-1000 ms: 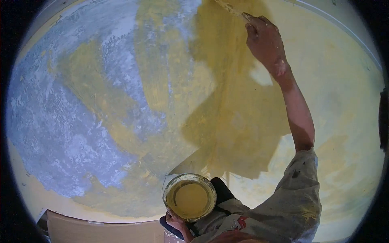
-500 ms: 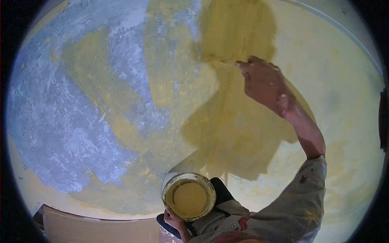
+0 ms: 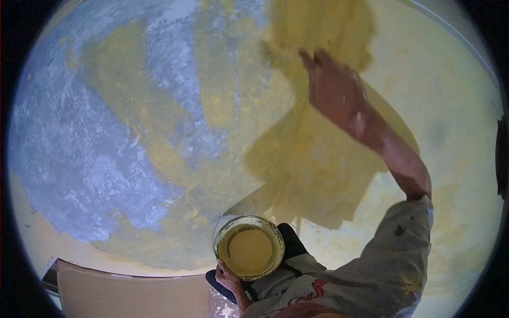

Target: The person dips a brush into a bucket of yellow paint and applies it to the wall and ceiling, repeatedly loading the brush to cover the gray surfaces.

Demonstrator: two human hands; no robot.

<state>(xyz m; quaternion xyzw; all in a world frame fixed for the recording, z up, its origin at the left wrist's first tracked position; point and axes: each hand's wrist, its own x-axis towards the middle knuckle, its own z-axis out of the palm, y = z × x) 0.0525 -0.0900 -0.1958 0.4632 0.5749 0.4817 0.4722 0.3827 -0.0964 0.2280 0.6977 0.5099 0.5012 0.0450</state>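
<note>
My right hand [image 3: 333, 87] is raised against the wall [image 3: 212, 106], fingers closed around a paintbrush [image 3: 281, 50] that is motion-blurred at its upper left. The brush lies over a fresh, darker yellow patch [image 3: 313, 159]. My left hand [image 3: 228, 278] grips the bottom edge of a round bucket [image 3: 249, 219] filled with yellow paint, held low in the middle. My paint-stained sleeve [image 3: 387, 265] fills the lower right.
A large grey-blue unpainted patch [image 3: 79, 148] covers the wall's left side, with thin yellow streaks across its middle. A brown board [image 3: 132, 297] lies along the bottom left. A dark object [image 3: 501, 159] sits at the right edge.
My right hand swept down from the top of the wall, then moved back up a little with the brush. The bucket and left hand stayed almost still.
</note>
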